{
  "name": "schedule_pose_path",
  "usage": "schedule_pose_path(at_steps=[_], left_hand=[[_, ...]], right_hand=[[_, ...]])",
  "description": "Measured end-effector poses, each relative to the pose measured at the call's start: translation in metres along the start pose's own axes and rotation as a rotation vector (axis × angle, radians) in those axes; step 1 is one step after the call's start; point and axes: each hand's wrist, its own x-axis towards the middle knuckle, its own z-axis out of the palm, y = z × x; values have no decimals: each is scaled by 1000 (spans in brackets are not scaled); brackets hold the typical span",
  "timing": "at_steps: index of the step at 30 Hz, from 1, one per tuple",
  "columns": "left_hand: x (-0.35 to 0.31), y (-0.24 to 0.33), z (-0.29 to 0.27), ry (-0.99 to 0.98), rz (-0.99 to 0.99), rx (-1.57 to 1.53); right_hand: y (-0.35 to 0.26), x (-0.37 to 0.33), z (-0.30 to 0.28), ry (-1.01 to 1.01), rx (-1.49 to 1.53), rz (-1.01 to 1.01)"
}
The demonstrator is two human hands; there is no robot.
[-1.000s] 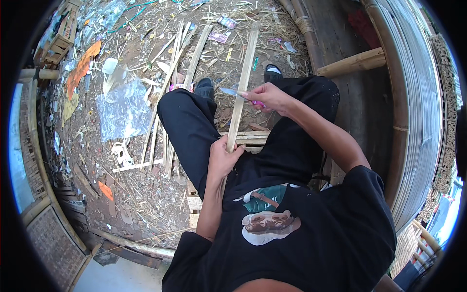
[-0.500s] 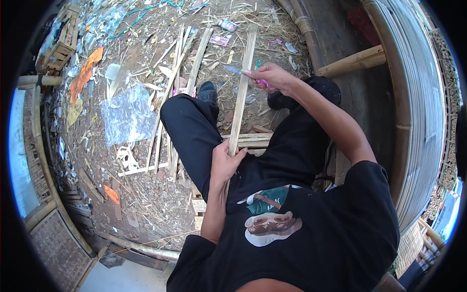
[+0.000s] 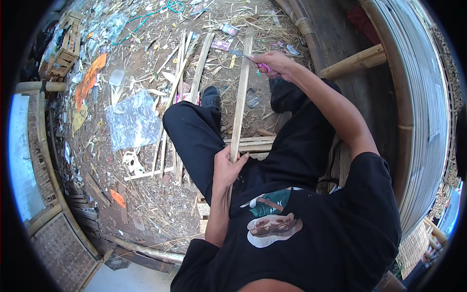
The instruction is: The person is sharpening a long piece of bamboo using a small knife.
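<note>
A long, flat bamboo strip (image 3: 242,97) runs from my lap out between my knees toward the far ground. My left hand (image 3: 227,168) is closed around its near end, thumb lying to the right. Out near the strip's far part, my right hand (image 3: 275,65) grips a knife (image 3: 236,52) by its pink handle. The blade points left across the strip; whether it touches the wood I cannot tell. Below the strip, between my legs, lies a wooden piece (image 3: 255,144).
Several more bamboo strips (image 3: 200,65) lie on the ground beyond my left knee. A clear plastic sheet (image 3: 132,120) and orange scraps (image 3: 91,78) are farther left. A wooden crate (image 3: 66,46) stands at the far left. On my right are a bamboo pole (image 3: 355,62) and a bamboo-slat bundle (image 3: 423,112).
My right hand and the knife have moved slightly farther out along the strip. My left hand keeps its hold on the near end.
</note>
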Motion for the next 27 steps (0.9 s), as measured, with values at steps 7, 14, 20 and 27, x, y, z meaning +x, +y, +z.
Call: schedule_pose_path(at_steps=[7,14,20,27], left_hand=[[-2,10,-1,-22,9,71],[-6,32,-4,-131,-56,30],[26,57,-5,-168,-28,-58],[72,64,-6,-188,-125,-325]], right_hand=[[-30,23,-25,104,-194,-141],[-26,0,-2,-9,93,-257],[-12,-24,17,-126,196,-297],[5,-36,25,-337,-110,-146]])
